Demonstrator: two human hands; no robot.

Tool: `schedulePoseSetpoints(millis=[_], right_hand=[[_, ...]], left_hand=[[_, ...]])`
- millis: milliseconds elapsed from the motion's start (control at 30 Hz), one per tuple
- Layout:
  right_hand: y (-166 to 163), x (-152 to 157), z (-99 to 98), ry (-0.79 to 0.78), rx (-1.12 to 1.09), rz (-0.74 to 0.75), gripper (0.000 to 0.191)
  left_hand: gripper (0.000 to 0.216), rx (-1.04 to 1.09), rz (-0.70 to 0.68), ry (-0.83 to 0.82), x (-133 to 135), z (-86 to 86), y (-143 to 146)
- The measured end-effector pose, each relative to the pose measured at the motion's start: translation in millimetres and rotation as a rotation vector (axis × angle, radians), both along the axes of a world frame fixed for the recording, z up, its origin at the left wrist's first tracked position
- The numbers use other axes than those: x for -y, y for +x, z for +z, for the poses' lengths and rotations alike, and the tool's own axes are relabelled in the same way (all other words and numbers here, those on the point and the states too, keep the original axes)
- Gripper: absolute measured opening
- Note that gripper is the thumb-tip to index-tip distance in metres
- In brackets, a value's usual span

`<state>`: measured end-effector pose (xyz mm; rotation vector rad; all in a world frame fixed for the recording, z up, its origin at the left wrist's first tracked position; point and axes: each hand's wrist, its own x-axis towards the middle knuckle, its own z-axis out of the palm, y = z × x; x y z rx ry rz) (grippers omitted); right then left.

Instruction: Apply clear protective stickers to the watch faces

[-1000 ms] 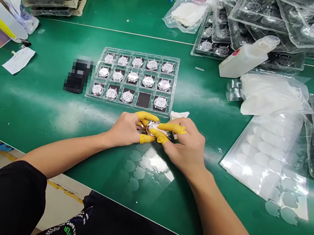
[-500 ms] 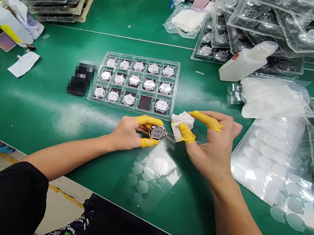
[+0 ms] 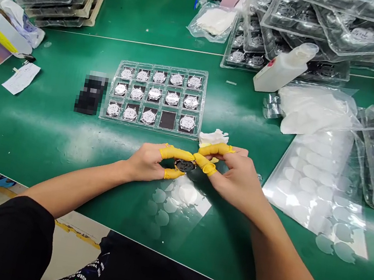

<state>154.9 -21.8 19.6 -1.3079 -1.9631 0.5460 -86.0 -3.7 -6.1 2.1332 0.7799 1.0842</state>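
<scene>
The left hand (image 3: pixel 147 164) and the right hand (image 3: pixel 237 179) meet over the green table (image 3: pixel 30 133). Both hands have yellow finger caps (image 3: pixel 174 153) on them. A round watch (image 3: pixel 184 165) sits between the fingers, just above the table. The left thumb and first 2 fingers grip it, and the right fingers press on its right edge. The fingers hide part of the watch, and it looks dark, so I can't see its face very well.

Just above the right fingers, a white tissue (image 3: pixel 210 138) lies on the table. Farther up past the fingers is a clear tray (image 3: pixel 149 129) with 3 rows of 5 spots. It holds 14 silver watches (image 3: pixel 159 77), and 1 spot in the bottom row shows only a black pad. Left of the tray is a blurred black thing (image 3: pixel 90 94). Below the fingers lies a clear sheet with round stickers (image 3: pixel 161 207). A bigger sheet of stickers (image 3: pixel 308 189) lies to the right of the right hand. Far past the right fingers stands a white bottle (image 3: pixel 281 69). Nothing stands between the fingers and the tray.

Before, the right fingers pinched the tissue away from the watch. Now they have let it go and moved onto the watch.
</scene>
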Motion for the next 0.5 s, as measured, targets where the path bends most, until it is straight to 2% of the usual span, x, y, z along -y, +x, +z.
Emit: schedulePoseSetpoints(millis=[67,200,333,500], right_hand=[[-2,0,-2.1,0.080,0.036,0.000,0.008],[-12,0,-13.4,0.232,0.119,-0.136,0.014],[-15,-1,-19.6,0.182,0.125,-0.226,0.032],[-10,-1,-1.1,0.182,-0.022,-0.360,0.021]], left_hand=[[0.032,0.016,-0.016,-0.025,0,0.2,1],[0.040,0.091,-0.033,-0.177,2,2.1,2],[0.046,0.160,-0.047,-0.359,3,5.2,4],[0.057,0.217,0.037,-0.651,0,6.1,7]])
